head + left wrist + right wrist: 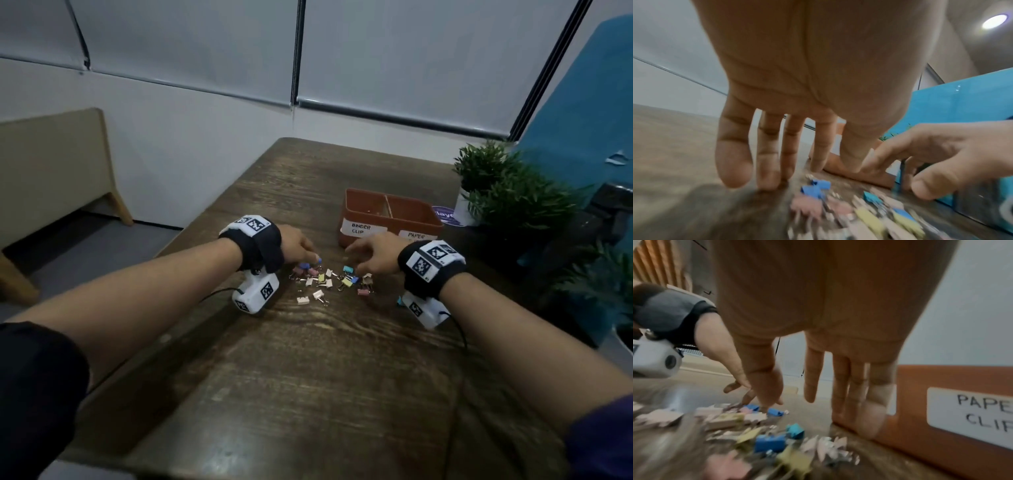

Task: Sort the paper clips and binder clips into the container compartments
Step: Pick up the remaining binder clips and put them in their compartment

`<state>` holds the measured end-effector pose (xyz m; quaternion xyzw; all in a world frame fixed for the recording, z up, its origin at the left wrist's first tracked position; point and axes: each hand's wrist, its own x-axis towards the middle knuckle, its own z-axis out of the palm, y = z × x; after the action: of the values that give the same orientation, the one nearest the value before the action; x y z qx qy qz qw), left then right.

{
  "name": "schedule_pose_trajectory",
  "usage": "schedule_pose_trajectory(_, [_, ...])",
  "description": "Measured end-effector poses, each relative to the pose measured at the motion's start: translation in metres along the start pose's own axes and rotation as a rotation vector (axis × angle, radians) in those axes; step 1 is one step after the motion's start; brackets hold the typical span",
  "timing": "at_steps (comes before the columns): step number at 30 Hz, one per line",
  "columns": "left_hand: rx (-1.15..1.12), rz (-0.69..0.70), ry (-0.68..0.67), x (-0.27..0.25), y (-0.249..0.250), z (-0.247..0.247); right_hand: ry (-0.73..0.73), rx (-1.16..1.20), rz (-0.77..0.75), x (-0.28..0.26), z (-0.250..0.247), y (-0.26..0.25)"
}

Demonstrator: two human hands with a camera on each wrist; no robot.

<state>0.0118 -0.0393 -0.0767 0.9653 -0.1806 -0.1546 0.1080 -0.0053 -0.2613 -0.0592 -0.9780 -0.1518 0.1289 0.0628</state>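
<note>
My left hand (297,244) and right hand (371,255) hover loose over the clips (327,279) — holding nothing. I should pinch one clip only — then drop it in the box (356,205).

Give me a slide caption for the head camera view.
Both hands, left hand and right hand, reach into scattered binder clips before a labelled orange container.

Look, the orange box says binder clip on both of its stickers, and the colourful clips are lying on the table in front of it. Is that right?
Not quite. Only one sticker on the orange box says binder clip; the other says paper clip, as the right wrist view shows. The rest is right: the colourful clips lie on the table in front of it.
</note>
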Motion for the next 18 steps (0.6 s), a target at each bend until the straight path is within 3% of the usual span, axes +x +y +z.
schedule_pose_trajectory(4, [0.058, 0.031, 0.013, -0.020, 0.010, 0.017, -0.110, -0.100, 0.012, -0.004, 0.021, -0.012])
schedule_pose_trajectory(8, [0.077, 0.066, -0.030, -0.036, 0.017, 0.025, -0.036, -0.192, -0.042, -0.011, 0.030, -0.022])
schedule_pose_trajectory(13, [0.123, 0.058, 0.031, -0.041, 0.026, 0.028, 0.073, -0.192, -0.072, -0.014, 0.036, -0.026])
schedule_pose_trajectory(18, [0.158, 0.071, 0.082, -0.043, 0.031, 0.029, 0.080, -0.208, -0.050, -0.014, 0.035, -0.033])
